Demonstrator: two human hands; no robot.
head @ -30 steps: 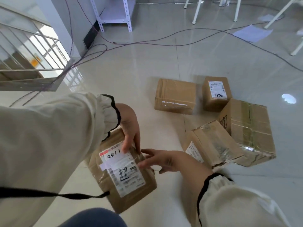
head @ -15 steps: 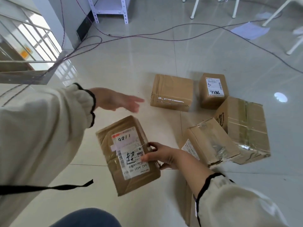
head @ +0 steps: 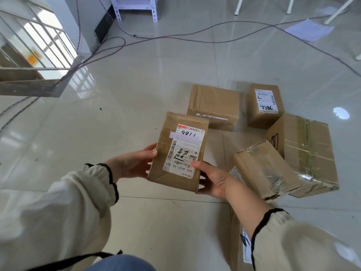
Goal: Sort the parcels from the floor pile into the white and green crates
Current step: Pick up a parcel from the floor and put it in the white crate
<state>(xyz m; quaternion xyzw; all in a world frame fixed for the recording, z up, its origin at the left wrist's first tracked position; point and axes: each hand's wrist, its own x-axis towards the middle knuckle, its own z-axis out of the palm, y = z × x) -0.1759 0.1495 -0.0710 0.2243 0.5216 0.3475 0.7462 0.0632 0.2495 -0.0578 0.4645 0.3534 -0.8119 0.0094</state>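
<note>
2 hands are wrapped around 1 brown held parcel [head: 176,174], which is kept raised above the floor [head: 121,106] in front of the person. It is gripped at its left edge by the left hand [head: 134,163], with the thumb tip laid on the top face. Its near right corner is cupped by the right hand [head: 213,180], with the thumb pressed on the white label [head: 184,149]. The label is turned upward, and a barcode and handwritten digits can be made out on it. Both wrists are covered by cream sleeves [head: 58,212] with dark cuffs.

4 more parcels are gathered on the floor to the right. A tilted parcel [head: 263,169] wrapped in glossy tape is leaned against a large parcel [head: 304,151] banded with tape. Just beyond these, a small parcel [head: 262,104] with a white label is set beside the large one. A plain parcel [head: 214,103] is placed to its left, its near corner hidden behind the held parcel. 1 further parcel [head: 237,241] is partly hidden under the right forearm.

Farther out, thin cables [head: 175,38] are trailed across the glossy tiles. A sheet of paper [head: 308,29] is seen lying flat at the upper right, and the feet of a white shelf [head: 136,8] at the top.
</note>
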